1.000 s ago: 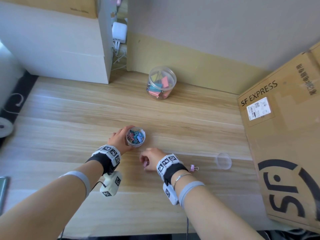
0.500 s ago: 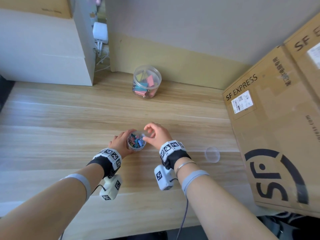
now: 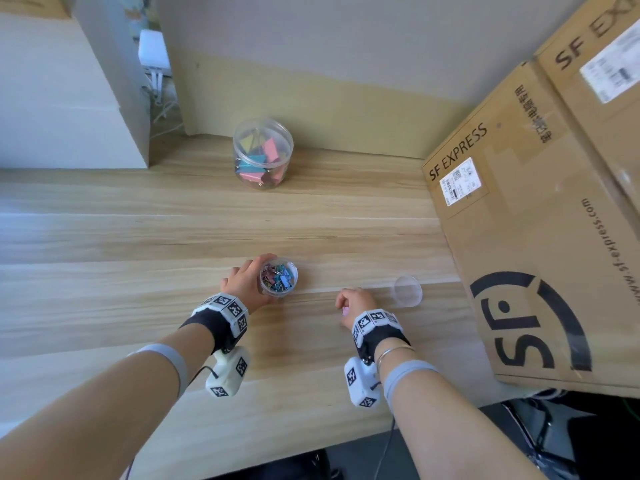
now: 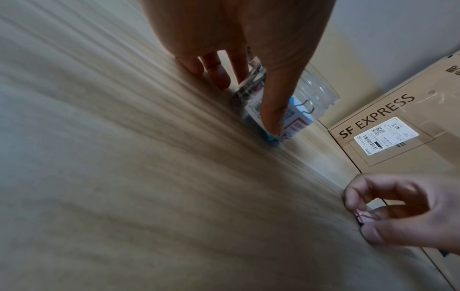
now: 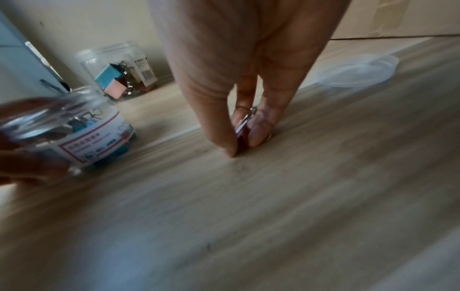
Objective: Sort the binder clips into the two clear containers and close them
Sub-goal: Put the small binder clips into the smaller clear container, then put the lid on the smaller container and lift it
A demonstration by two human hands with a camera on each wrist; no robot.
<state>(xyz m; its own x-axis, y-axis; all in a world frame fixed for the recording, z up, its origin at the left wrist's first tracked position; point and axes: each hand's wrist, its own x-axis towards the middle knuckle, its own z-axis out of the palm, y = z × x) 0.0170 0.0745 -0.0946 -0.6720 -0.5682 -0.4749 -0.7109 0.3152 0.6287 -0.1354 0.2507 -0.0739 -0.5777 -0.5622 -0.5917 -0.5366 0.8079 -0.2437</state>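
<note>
The sorting looks close to finished. The large container (image 3: 262, 153), far across the table (image 3: 138, 237) at about 12 o'clock from the hands, is packed with big pastel clips and seems already lidded, though that is hard to confirm. The small container (image 3: 278, 277) stands upright and uncapped, full of little coloured clips, its mouth facing up and its long axis vertical. The left hand (image 3: 244, 282) curls around its side from 9 o'clock, thumb down the label in the left wrist view.

At about 4 o'clock from that container, the right hand (image 3: 355, 303) pinches a small pink clip (image 5: 242, 130) between thumb and fingertips at the table surface; its wire handle points upward, body down. The loose lid (image 3: 408, 291) lies flat at 3 o'clock of the right hand, just beside the cardboard box (image 3: 519, 237).

What appears left: drop this clip in, then press the lid on
</note>
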